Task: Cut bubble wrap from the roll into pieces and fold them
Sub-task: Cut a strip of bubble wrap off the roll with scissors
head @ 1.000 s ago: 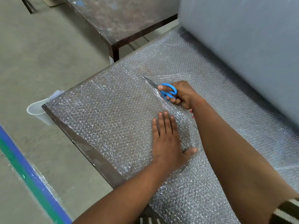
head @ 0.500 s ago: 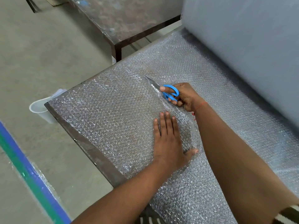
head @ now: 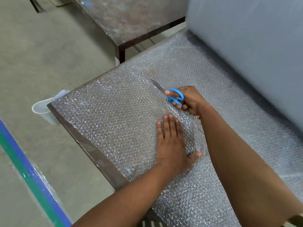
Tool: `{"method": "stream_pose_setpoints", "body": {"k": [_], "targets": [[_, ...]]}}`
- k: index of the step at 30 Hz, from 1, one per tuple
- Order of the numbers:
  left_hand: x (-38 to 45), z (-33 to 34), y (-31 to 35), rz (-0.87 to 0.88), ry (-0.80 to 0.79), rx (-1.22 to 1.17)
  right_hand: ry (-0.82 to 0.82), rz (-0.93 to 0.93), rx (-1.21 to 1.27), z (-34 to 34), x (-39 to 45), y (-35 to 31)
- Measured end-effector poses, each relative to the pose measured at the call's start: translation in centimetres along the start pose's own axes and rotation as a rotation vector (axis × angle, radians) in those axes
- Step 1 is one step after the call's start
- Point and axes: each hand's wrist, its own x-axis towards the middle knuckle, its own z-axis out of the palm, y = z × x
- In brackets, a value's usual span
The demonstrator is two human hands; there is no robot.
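I see the bubble wrap (head: 114,115) spread flat over the desk (head: 91,151), and I take this sheet as my landmark. It covers almost the whole top; only a dark strip of the desk shows along the sheet's left edge. On the far right side of the sheet stands the big grey roll (head: 249,46), and the wrap runs out from under it toward me.

My left hand (head: 172,145) lies flat on the sheet, near its middle. The fingers (head: 168,125) are straight and close together, pressing the wrap down, and the thumb is spread out to the right side. Around this hand the wrap is a little wrinkled.

My right hand (head: 191,100) is just beyond the left hand, a bit more toward the roll. Its fingers are curled through the blue handles of the scissors (head: 170,95) and grip them. The metal blades point away from me and to the left, low over the sheet; I cannot tell if the blades are apart or together, because only one thin grey shape is visible.

Beyond the far corner of the sheet stands a second dark table (head: 131,18). At the sheet's left corner, beside the desk edge, a white plastic cup (head: 44,112) is seen against the concrete floor (head: 41,54). A blue and green floor stripe (head: 29,176) runs further left of the sheet.
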Motion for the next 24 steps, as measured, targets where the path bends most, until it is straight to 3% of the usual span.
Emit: {"method": "stream_pose_setpoints", "body": {"k": [24], "targets": [[0.1, 0.1, -0.1, 0.008, -0.013, -0.022, -0.024, 0.001, 0.03, 1.2, 2.6, -1.2]]}}
